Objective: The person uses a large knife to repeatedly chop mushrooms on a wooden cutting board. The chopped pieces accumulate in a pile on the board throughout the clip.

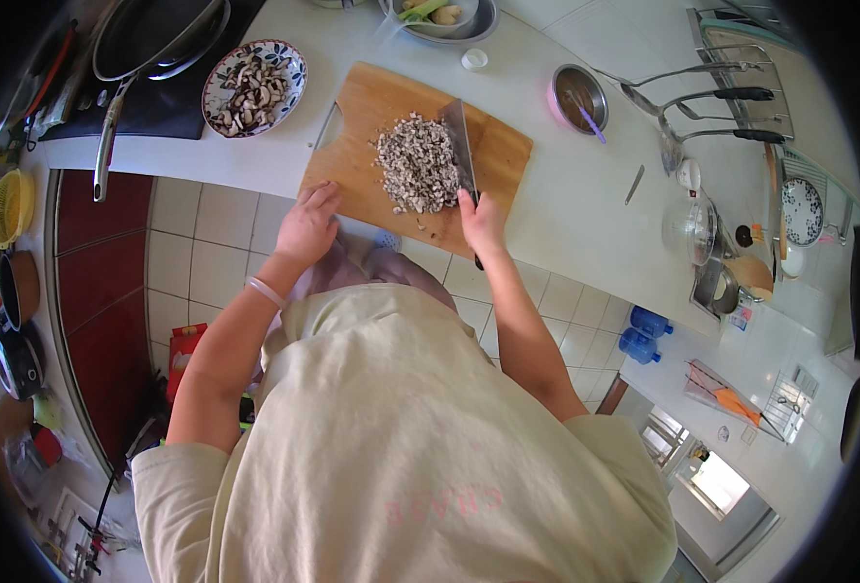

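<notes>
A wooden cutting board (371,95) lies at an angle at the counter's front edge. Finely chopped mushrooms (419,164) form a heap in its middle. In my right hand (484,222) is the dark handle of a cleaver (459,138), its blade along the right side of the heap. The fingers of my left hand (312,222) rest on the board's near left corner, and nothing is seen in that hand. Left of the board, a patterned plate (299,76) bears sliced mushrooms (251,95).
A frying pan (146,36) sits on the black cooktop (160,116), its handle jutting over the front edge. Right of the board stand a metal bowl (579,98) holding a purple-handled utensil and a small white cup (475,60). Ladles (736,95) hang along the wall.
</notes>
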